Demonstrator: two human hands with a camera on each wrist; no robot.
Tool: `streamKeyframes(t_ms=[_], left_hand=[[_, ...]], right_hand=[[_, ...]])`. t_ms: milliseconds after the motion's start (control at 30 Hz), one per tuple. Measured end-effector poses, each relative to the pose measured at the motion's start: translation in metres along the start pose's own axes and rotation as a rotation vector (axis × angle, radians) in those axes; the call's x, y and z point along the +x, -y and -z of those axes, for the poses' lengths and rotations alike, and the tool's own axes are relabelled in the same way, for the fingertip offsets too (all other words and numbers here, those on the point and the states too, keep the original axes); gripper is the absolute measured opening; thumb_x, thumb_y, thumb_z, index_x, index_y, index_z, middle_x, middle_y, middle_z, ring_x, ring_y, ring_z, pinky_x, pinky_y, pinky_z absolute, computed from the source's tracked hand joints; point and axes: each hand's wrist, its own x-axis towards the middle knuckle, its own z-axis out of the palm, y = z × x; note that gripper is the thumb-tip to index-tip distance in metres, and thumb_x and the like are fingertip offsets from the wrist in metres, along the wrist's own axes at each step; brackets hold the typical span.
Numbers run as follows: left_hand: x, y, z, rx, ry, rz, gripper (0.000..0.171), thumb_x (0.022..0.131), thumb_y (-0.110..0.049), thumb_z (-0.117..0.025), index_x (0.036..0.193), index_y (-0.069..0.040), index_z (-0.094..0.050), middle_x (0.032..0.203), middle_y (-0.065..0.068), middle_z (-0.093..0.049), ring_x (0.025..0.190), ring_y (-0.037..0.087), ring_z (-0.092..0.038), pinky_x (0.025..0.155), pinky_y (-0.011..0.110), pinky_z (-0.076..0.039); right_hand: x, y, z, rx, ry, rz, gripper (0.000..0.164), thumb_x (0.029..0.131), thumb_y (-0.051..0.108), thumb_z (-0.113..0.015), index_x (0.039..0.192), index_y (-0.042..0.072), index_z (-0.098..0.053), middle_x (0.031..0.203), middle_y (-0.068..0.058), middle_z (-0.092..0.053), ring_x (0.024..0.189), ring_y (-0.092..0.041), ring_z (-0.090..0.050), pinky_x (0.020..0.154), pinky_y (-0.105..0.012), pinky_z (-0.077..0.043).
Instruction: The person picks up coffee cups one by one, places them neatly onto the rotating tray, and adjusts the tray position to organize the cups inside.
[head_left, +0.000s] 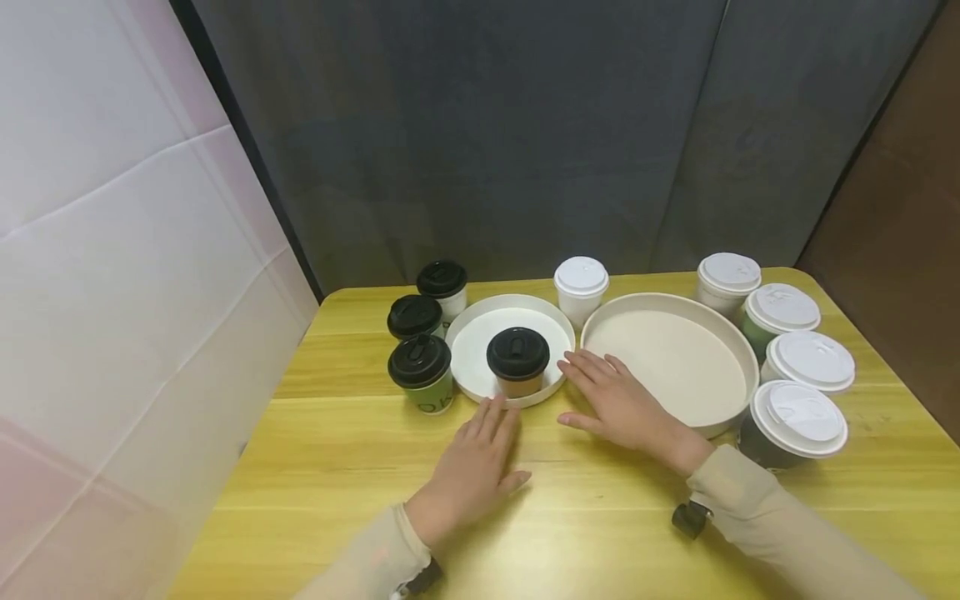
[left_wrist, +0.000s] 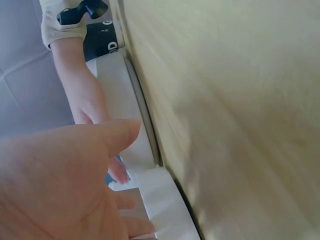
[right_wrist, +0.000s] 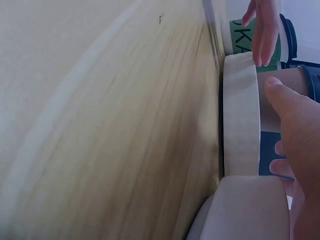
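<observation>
A round white tray [head_left: 472,367] on the table carries a brown paper cup with a black lid [head_left: 517,354]. My left hand [head_left: 476,467] reaches toward the tray's front rim with its fingers straight, fingertips right at the rim. On the other side, my right hand [head_left: 618,404] extends its fingers to the tray's right rim, thumb held apart. Its forearm passes in front of a larger cream tray [head_left: 671,367] with nothing on it. In the right wrist view, the brown cup [right_wrist: 282,95] stands beyond the white tray's wall [right_wrist: 241,115]. Neither hand holds anything.
Several black-lidded cups [head_left: 420,362] stand left of the white tray. One white-lidded cup [head_left: 581,287] is behind, between the trays. Several more white-lidded cups [head_left: 798,421] line the cream tray's right side. A dark curtain [head_left: 487,142] hangs behind the wooden table [head_left: 337,483].
</observation>
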Motion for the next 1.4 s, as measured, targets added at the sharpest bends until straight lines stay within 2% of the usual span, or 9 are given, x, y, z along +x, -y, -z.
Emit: streamKeyframes(t_ms=[233,467,600,767,833,900,1100,1200,1400], left_hand=[[-0.004,0.014,0.004,-0.055,0.056,0.050,0.097,0.093,-0.058,-0.056,0.157,0.001,-0.014,0.165,0.023,-0.011,0.152,0.044,-0.017,0.119,0.056,-0.031],[-0.006,0.031,0.006,-0.074,0.048,0.076,0.097,0.093,-0.055,-0.059,0.155,0.006,-0.016,0.163,0.027,-0.014,0.151,0.046,-0.020,0.122,0.055,-0.027],[-0.008,0.034,0.008,-0.084,0.053,0.095,0.096,0.093,-0.054,-0.060,0.156,0.005,-0.016,0.163,0.027,-0.015,0.151,0.045,-0.020,0.122,0.054,-0.028],[-0.018,0.017,0.019,-0.022,0.166,0.084,0.095,0.092,-0.059,-0.057,0.155,0.003,-0.022,0.162,0.025,-0.023,0.149,0.043,-0.028,0.117,0.053,-0.037],[-0.020,0.005,0.023,0.010,0.221,0.047,0.094,0.092,-0.061,-0.055,0.155,0.001,-0.023,0.162,0.023,-0.026,0.149,0.040,-0.030,0.115,0.052,-0.039],[-0.019,-0.005,0.026,0.042,0.238,-0.005,0.094,0.092,-0.063,-0.053,0.156,-0.001,-0.023,0.163,0.020,-0.025,0.150,0.037,-0.029,0.115,0.050,-0.040],[-0.004,-0.022,0.025,0.143,0.127,-0.138,0.093,0.094,-0.064,-0.049,0.157,-0.002,-0.018,0.166,0.019,-0.016,0.153,0.033,-0.022,0.119,0.045,-0.037],[0.004,-0.023,0.021,0.146,0.093,-0.154,0.093,0.095,-0.063,-0.049,0.157,-0.001,-0.017,0.166,0.020,-0.013,0.154,0.034,-0.020,0.121,0.045,-0.034],[0.013,-0.020,0.011,0.138,0.103,-0.149,0.093,0.095,-0.063,-0.048,0.158,-0.002,-0.016,0.166,0.020,-0.010,0.154,0.035,-0.018,0.123,0.045,-0.031]], right_hand=[[-0.002,0.004,-0.003,0.009,0.008,0.022,0.079,0.093,0.061,-0.053,0.152,0.010,-0.039,0.158,-0.012,-0.039,0.148,-0.034,-0.034,0.118,-0.060,-0.030],[-0.003,0.008,-0.003,0.010,0.027,0.038,0.079,0.094,0.062,-0.052,0.153,0.013,-0.037,0.159,-0.012,-0.037,0.149,-0.036,-0.032,0.119,-0.061,-0.028],[-0.003,0.010,-0.003,-0.002,0.042,0.048,0.078,0.093,0.063,-0.051,0.153,0.014,-0.037,0.159,-0.011,-0.037,0.149,-0.036,-0.033,0.119,-0.060,-0.028],[-0.003,0.013,-0.003,0.011,0.056,0.052,0.078,0.093,0.060,-0.056,0.153,0.014,-0.037,0.159,-0.012,-0.037,0.149,-0.036,-0.033,0.118,-0.061,-0.029],[-0.003,0.013,-0.003,0.013,0.057,0.052,0.078,0.092,0.059,-0.057,0.153,0.014,-0.037,0.159,-0.012,-0.037,0.149,-0.037,-0.032,0.118,-0.061,-0.029],[-0.003,0.012,-0.003,0.002,0.052,0.051,0.078,0.093,0.059,-0.057,0.154,0.015,-0.037,0.160,-0.012,-0.037,0.148,-0.038,-0.032,0.118,-0.061,-0.029],[-0.006,0.008,0.004,-0.010,0.043,0.031,0.077,0.094,0.058,-0.056,0.154,0.014,-0.036,0.160,-0.013,-0.035,0.149,-0.038,-0.031,0.118,-0.060,-0.029],[-0.007,0.006,0.009,-0.006,0.065,0.026,0.077,0.095,0.058,-0.053,0.154,0.013,-0.035,0.161,-0.013,-0.034,0.149,-0.038,-0.031,0.119,-0.060,-0.029],[-0.009,0.005,0.011,0.001,0.088,0.031,0.077,0.095,0.058,-0.052,0.154,0.012,-0.035,0.160,-0.015,-0.035,0.149,-0.037,-0.031,0.118,-0.061,-0.029]])
